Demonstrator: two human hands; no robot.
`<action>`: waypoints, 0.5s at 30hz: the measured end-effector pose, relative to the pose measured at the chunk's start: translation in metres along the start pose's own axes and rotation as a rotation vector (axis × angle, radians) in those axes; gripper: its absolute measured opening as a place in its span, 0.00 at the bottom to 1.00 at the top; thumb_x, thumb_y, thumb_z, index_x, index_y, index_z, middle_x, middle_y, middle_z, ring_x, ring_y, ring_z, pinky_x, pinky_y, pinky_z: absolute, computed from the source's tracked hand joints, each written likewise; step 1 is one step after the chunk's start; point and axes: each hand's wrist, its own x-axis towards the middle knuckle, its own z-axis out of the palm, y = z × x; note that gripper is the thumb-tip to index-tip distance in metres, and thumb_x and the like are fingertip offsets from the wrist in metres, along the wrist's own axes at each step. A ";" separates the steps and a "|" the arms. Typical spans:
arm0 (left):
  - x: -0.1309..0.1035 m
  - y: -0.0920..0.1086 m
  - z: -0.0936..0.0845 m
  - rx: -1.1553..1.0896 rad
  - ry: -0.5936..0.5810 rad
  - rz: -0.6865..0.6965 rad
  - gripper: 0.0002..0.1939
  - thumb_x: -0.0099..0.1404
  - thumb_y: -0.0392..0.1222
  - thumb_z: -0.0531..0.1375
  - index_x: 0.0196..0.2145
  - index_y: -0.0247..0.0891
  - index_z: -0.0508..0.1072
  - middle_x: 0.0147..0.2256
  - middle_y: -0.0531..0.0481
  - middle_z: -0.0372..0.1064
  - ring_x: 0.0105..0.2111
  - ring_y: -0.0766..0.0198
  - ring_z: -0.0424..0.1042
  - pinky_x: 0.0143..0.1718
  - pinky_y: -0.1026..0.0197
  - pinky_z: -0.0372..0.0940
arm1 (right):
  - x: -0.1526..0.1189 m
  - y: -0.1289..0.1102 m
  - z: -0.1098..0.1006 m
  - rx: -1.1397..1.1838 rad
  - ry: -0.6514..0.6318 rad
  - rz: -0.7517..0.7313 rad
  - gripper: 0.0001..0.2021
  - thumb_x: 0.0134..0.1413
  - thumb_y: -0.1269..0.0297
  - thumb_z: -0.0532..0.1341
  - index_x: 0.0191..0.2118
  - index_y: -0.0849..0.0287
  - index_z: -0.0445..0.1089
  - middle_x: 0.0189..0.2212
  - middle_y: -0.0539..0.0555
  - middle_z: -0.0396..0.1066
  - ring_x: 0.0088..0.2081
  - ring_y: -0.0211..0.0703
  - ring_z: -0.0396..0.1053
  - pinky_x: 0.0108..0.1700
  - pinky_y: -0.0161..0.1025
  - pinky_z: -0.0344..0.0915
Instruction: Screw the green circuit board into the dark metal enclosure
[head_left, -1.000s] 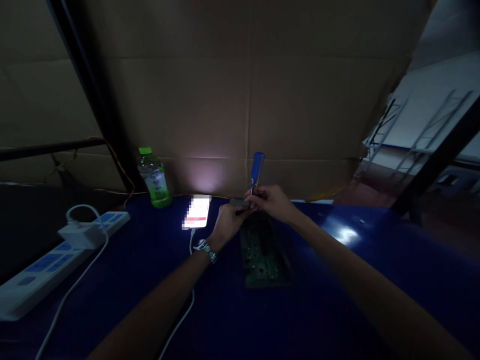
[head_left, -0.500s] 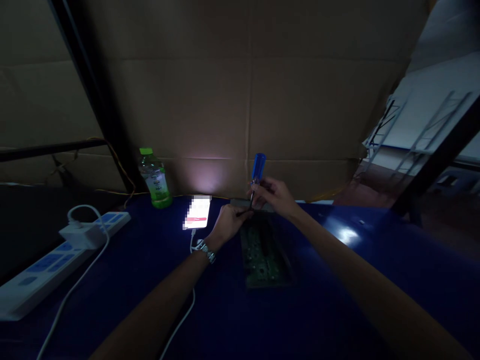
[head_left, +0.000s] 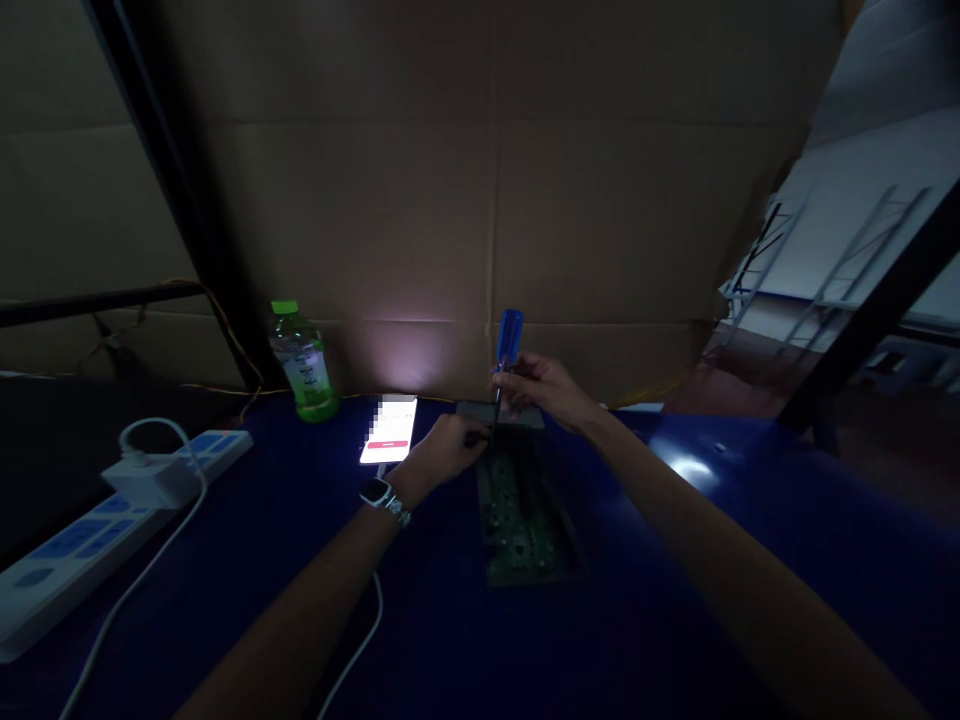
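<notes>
Though light is poor in the head view, we see our right hand [head_left: 551, 388] grasping the screwdriver [head_left: 510, 338] low on its handle, blue end up. Near-upright hold, probably so the shaft bears straight down. Our left hand [head_left: 448, 447] sits by the shaft's lower end, perhaps steadying. Circuit board [head_left: 517, 530] on the tabletop [head_left: 637, 600], grey piece [head_left: 531, 417] at its far end. Tip lost in shadow; we cannot tell whether the left hand grips anything. Board details dim.
</notes>
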 end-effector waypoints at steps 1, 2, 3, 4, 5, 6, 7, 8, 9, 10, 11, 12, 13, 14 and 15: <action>0.000 -0.001 0.001 0.045 -0.012 0.004 0.09 0.58 0.30 0.60 0.31 0.40 0.79 0.29 0.50 0.76 0.28 0.62 0.72 0.31 0.62 0.60 | 0.000 0.000 0.000 -0.004 -0.001 0.004 0.13 0.47 0.58 0.68 0.37 0.57 0.69 0.32 0.52 0.73 0.25 0.37 0.71 0.24 0.35 0.70; 0.001 -0.002 0.002 0.094 -0.025 0.004 0.10 0.59 0.30 0.59 0.30 0.39 0.79 0.29 0.50 0.76 0.28 0.62 0.72 0.31 0.62 0.60 | 0.000 0.000 0.000 -0.010 -0.002 0.009 0.13 0.47 0.58 0.68 0.37 0.57 0.69 0.31 0.51 0.73 0.25 0.37 0.71 0.24 0.35 0.70; 0.002 -0.002 0.003 0.133 -0.035 0.001 0.10 0.59 0.29 0.59 0.30 0.39 0.79 0.29 0.49 0.76 0.28 0.61 0.72 0.32 0.62 0.60 | 0.000 0.000 0.000 -0.020 0.000 0.013 0.13 0.46 0.58 0.68 0.37 0.57 0.69 0.30 0.51 0.73 0.25 0.37 0.71 0.24 0.35 0.70; 0.003 -0.002 0.003 0.151 -0.033 -0.006 0.10 0.59 0.29 0.59 0.30 0.39 0.79 0.29 0.49 0.76 0.27 0.61 0.71 0.32 0.61 0.60 | 0.000 0.000 0.000 -0.028 0.003 0.018 0.14 0.46 0.58 0.68 0.36 0.57 0.68 0.29 0.51 0.73 0.25 0.37 0.70 0.23 0.35 0.70; 0.003 -0.001 0.004 0.155 -0.031 -0.014 0.10 0.59 0.29 0.59 0.29 0.38 0.79 0.28 0.48 0.75 0.27 0.61 0.71 0.32 0.61 0.60 | 0.000 0.001 0.000 -0.033 0.008 0.019 0.14 0.46 0.57 0.69 0.36 0.57 0.68 0.28 0.50 0.72 0.24 0.37 0.70 0.23 0.35 0.70; 0.004 0.000 0.005 0.151 -0.033 -0.019 0.09 0.59 0.29 0.59 0.29 0.38 0.79 0.28 0.49 0.75 0.27 0.62 0.71 0.32 0.61 0.60 | 0.000 0.001 0.000 -0.035 0.015 0.015 0.15 0.45 0.57 0.69 0.36 0.57 0.67 0.26 0.49 0.72 0.24 0.37 0.70 0.23 0.35 0.70; 0.005 0.000 0.005 0.142 -0.033 -0.023 0.09 0.59 0.29 0.59 0.28 0.38 0.79 0.27 0.49 0.75 0.26 0.62 0.71 0.32 0.61 0.60 | 0.001 0.002 0.000 -0.035 0.024 0.008 0.15 0.45 0.57 0.69 0.36 0.56 0.67 0.25 0.48 0.71 0.23 0.37 0.70 0.23 0.35 0.70; 0.005 0.000 0.005 0.134 -0.029 -0.025 0.09 0.59 0.29 0.59 0.27 0.38 0.78 0.26 0.49 0.75 0.25 0.63 0.70 0.31 0.62 0.60 | 0.001 0.002 0.001 -0.033 0.033 -0.002 0.16 0.44 0.57 0.70 0.36 0.56 0.66 0.24 0.47 0.70 0.22 0.36 0.69 0.23 0.35 0.70; 0.005 0.000 0.005 0.131 -0.024 -0.027 0.09 0.59 0.28 0.59 0.27 0.37 0.78 0.25 0.50 0.74 0.25 0.63 0.69 0.31 0.62 0.60 | 0.001 0.003 0.002 -0.030 0.037 -0.013 0.16 0.44 0.57 0.70 0.35 0.56 0.66 0.23 0.47 0.70 0.21 0.36 0.69 0.23 0.35 0.71; 0.005 0.000 0.005 0.132 -0.022 -0.029 0.09 0.58 0.28 0.59 0.26 0.37 0.78 0.25 0.50 0.74 0.24 0.64 0.69 0.31 0.62 0.60 | 0.000 0.003 0.004 -0.026 0.043 -0.026 0.17 0.43 0.56 0.70 0.35 0.56 0.66 0.23 0.46 0.69 0.21 0.35 0.68 0.23 0.35 0.71; 0.004 0.000 0.004 0.137 -0.023 -0.031 0.09 0.58 0.28 0.59 0.26 0.37 0.77 0.24 0.51 0.73 0.24 0.64 0.69 0.31 0.62 0.60 | 0.000 0.003 0.005 -0.022 0.052 -0.040 0.17 0.43 0.56 0.70 0.35 0.56 0.65 0.23 0.45 0.69 0.20 0.35 0.68 0.23 0.35 0.71; 0.003 0.000 0.004 0.146 -0.028 -0.033 0.09 0.59 0.29 0.59 0.26 0.37 0.77 0.25 0.51 0.73 0.24 0.64 0.69 0.31 0.62 0.60 | 0.000 0.004 0.006 -0.019 0.064 -0.051 0.18 0.42 0.55 0.70 0.35 0.57 0.65 0.23 0.45 0.69 0.20 0.34 0.67 0.22 0.34 0.71; 0.002 0.002 0.003 0.160 -0.028 -0.038 0.08 0.59 0.29 0.59 0.27 0.37 0.76 0.25 0.51 0.73 0.25 0.64 0.69 0.31 0.62 0.60 | -0.001 0.004 0.007 -0.017 0.077 -0.058 0.18 0.42 0.54 0.70 0.34 0.57 0.65 0.23 0.45 0.69 0.20 0.34 0.67 0.21 0.34 0.70; 0.000 0.004 0.002 0.182 -0.013 -0.048 0.08 0.60 0.30 0.58 0.28 0.37 0.76 0.26 0.50 0.73 0.26 0.64 0.70 0.30 0.62 0.60 | -0.002 0.004 0.007 -0.016 0.093 -0.061 0.18 0.42 0.54 0.70 0.34 0.57 0.66 0.24 0.46 0.70 0.20 0.34 0.67 0.21 0.33 0.70; -0.001 0.008 0.002 0.211 0.019 -0.056 0.07 0.61 0.31 0.57 0.30 0.37 0.75 0.28 0.50 0.73 0.27 0.63 0.70 0.31 0.62 0.60 | -0.003 0.004 0.007 -0.017 0.106 -0.060 0.18 0.43 0.53 0.70 0.34 0.58 0.66 0.25 0.46 0.71 0.20 0.34 0.68 0.21 0.33 0.70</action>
